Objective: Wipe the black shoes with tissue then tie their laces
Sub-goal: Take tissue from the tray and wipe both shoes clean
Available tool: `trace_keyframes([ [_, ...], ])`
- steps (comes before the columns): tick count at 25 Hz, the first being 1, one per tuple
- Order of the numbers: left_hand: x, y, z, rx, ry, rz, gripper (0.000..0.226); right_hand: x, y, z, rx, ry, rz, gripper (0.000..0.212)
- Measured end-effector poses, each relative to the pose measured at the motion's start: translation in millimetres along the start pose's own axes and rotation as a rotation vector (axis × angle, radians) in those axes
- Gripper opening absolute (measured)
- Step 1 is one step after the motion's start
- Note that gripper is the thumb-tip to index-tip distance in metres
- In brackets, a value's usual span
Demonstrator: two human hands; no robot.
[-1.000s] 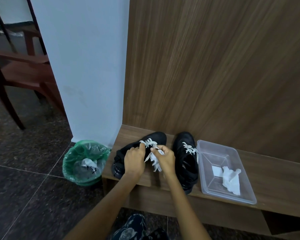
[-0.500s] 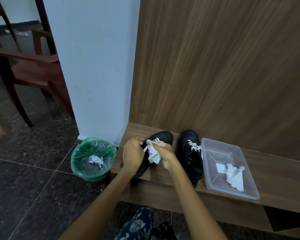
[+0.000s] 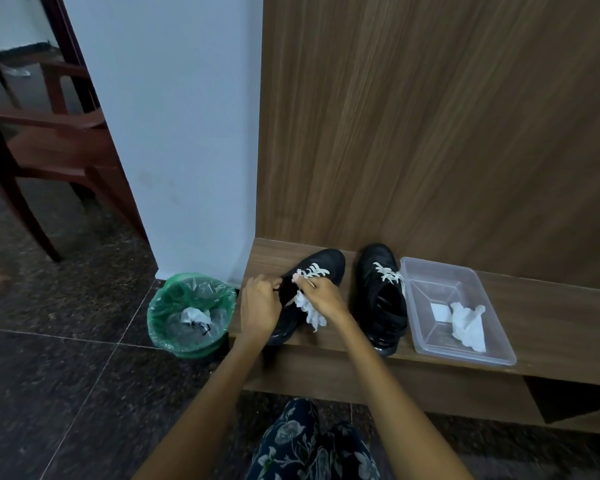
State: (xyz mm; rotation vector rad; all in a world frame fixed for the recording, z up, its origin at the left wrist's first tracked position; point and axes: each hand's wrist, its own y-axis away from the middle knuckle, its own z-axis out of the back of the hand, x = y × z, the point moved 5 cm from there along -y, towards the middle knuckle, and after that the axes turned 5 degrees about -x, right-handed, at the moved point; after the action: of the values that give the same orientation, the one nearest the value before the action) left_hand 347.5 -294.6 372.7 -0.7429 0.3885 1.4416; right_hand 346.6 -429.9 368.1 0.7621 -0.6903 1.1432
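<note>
**Left shoe under wiping, braced by both hands**

The left shoe (image 3: 321,271) lies on the bench (image 3: 551,323), long axis slanted, toe toward the back panel and angled right. The right hand (image 3: 323,296) is curled around a crumpled tissue (image 3: 310,311) against the shoe's tongue area; the left hand (image 3: 258,303) grips the collar, likely to steady it. The second shoe (image 3: 381,299) stands just beside, toe to the panel. The tray (image 3: 465,355) keeps spare tissue near; the bin (image 3: 160,313) sits below, left.
</note>
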Motion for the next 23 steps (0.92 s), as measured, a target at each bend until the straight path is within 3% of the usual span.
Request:
trace_keyframes([
  [4,-3.2,12.7,1.9,-0.075,-0.02,-0.06,0.04,-6.8,11.8,-3.5,-0.168,-0.079,0.068,0.021],
  [7,-1.8,11.4,-0.3,-0.048,-0.028,-0.036,0.037,-3.7,14.8,-22.2,-0.081,0.064,0.216,0.02],
  [12,-6.8,-3.7,-5.2,0.104,-0.187,-0.092,0.033,-6.8,17.9,-34.7,0.152,0.13,0.247,0.033],
  [14,-12.1,-8.8,-9.6,0.194,-0.31,-0.123,0.028,-13.7,23.4,-31.4,0.105,0.088,0.224,0.032],
  [17,-18.2,-12.7,-13.1,0.266,-0.473,-0.129,0.021,-27.2,26.5,-7.5,-0.287,-0.177,0.142,0.015],
  [19,-25.0,-10.5,-13.5,0.243,-0.515,-0.147,0.022,-52.2,17.5,12.9,-0.548,-0.525,-0.09,0.009],
  [21,-36.1,-2.9,-14.7,0.169,-0.473,-0.188,0.024,-73.8,1.9,22.1,-0.62,-0.98,-0.373,0.02],
  [23,-45.3,12.6,-27.0,0.139,-0.447,-0.229,0.023,-75.4,-9.7,26.9,-0.599,-1.239,-0.469,0.02],
])
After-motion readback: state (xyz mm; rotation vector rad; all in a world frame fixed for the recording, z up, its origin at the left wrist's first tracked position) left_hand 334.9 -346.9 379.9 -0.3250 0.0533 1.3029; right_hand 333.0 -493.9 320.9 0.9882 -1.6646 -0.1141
